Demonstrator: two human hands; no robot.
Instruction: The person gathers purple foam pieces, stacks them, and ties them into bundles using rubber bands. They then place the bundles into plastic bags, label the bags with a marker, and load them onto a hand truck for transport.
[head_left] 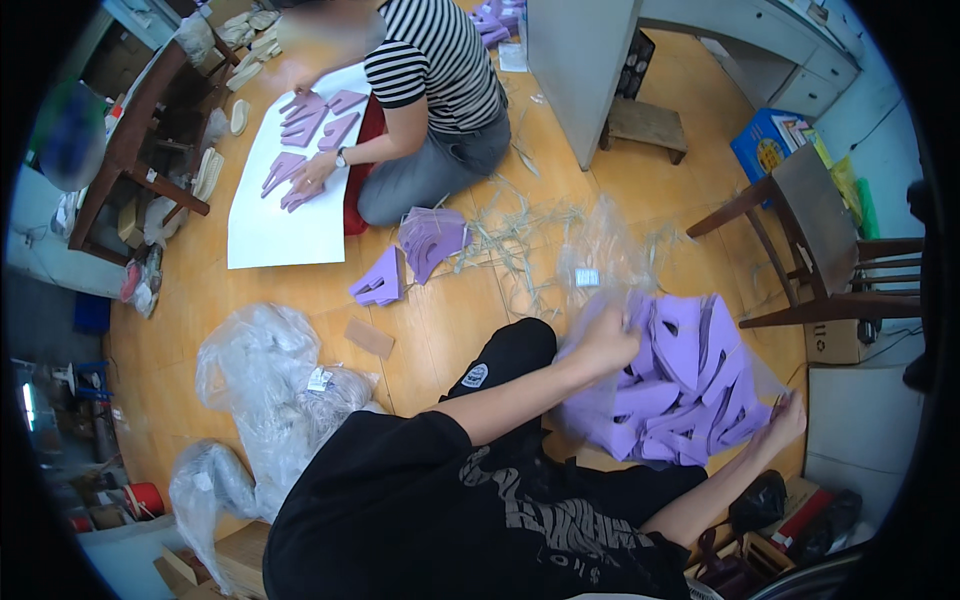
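A pile of purple foam cut-out pieces [690, 385] lies on the wooden floor inside a clear plastic bag [610, 250]. My left hand [603, 345] is closed on the bag's plastic at the pile's upper left side. At the pile's lower right corner, my right hand [785, 420] grips the bag's edge. My black-clad knee [510, 350] sits just left of the pile.
Another person in a striped shirt [435, 60] kneels at a white sheet [285, 215] with purple pieces [300, 120] on it. Loose purple pieces [425, 240], straw-like strips [520, 235], empty plastic bags [265, 380], a wooden chair [820, 240] and a small stool [645, 125] lie around.
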